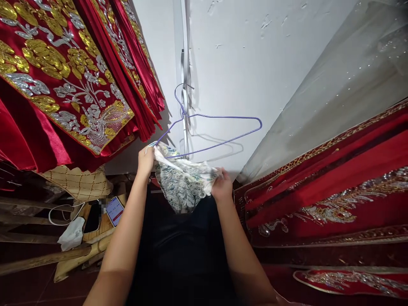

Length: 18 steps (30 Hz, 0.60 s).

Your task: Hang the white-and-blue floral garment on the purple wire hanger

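A purple wire hanger [229,117] hangs by its hook in front of the white wall. Its left end goes into a pale patterned garment [183,185], printed in white, grey-green and blue. My left hand [146,161] is closed on the cloth by that end of the hanger. At the garment's right edge, my right hand [222,185] pinches the fabric, some way below the hanger's bare right end. The cloth is stretched between both hands and droops in front of my dark clothing. What kind of garment it is I cannot make out.
Red garments with gold and silver embroidery [76,76] hang at the upper left. More red embroidered cloth [318,199] and a sheer glittery fabric [321,93] fill the right side. At lower left, a phone showing a timer [114,211] lies on a wooden stool [103,223].
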{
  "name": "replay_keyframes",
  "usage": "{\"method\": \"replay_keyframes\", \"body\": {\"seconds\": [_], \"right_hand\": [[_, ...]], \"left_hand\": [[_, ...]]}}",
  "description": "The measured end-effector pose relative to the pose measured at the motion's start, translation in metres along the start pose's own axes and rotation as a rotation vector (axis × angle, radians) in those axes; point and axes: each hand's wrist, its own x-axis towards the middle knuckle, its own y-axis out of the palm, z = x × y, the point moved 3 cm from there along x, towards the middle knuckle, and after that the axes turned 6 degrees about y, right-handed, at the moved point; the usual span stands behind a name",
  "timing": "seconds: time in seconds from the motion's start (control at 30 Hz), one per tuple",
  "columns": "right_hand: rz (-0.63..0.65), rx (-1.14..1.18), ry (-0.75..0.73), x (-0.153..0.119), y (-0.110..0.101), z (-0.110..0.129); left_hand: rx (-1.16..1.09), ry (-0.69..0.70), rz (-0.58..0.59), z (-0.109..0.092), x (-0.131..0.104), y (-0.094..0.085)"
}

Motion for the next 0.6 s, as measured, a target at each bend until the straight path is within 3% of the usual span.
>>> {"method": "replay_keyframes", "body": {"seconds": [0.13, 0.23, 0.33, 0.4, 0.47, 0.53, 0.6], "right_hand": [[-0.022, -0.243, 0.009, -0.006, 0.018, -0.013], [-0.045, -0.515, -0.083, -0.015, 0.027, -0.022], [0.074, -0.775, -0.040, -0.025, 0.037, -0.038], [0.254, -0.868, 0.086, -0.032, 0.048, -0.050], [0.366, -0.819, 0.185, -0.037, 0.060, -0.054], [0.369, -0.696, 0.240, -0.038, 0.071, -0.048], [0.357, -0.608, 0.303, -0.037, 0.081, -0.034]], "left_hand": [[-0.361, -0.449, -0.248, 0.045, -0.045, -0.030], [-0.396, -0.544, -0.234, 0.052, -0.074, -0.039], [-0.421, -0.533, -0.162, 0.034, -0.092, -0.026], [-0.418, -0.410, -0.035, 0.006, -0.103, -0.008], [-0.354, -0.230, 0.200, -0.030, -0.116, 0.009], [-0.233, -0.080, 0.512, -0.067, -0.132, 0.021], [-0.103, 0.085, 0.744, -0.098, -0.143, 0.023]]}}
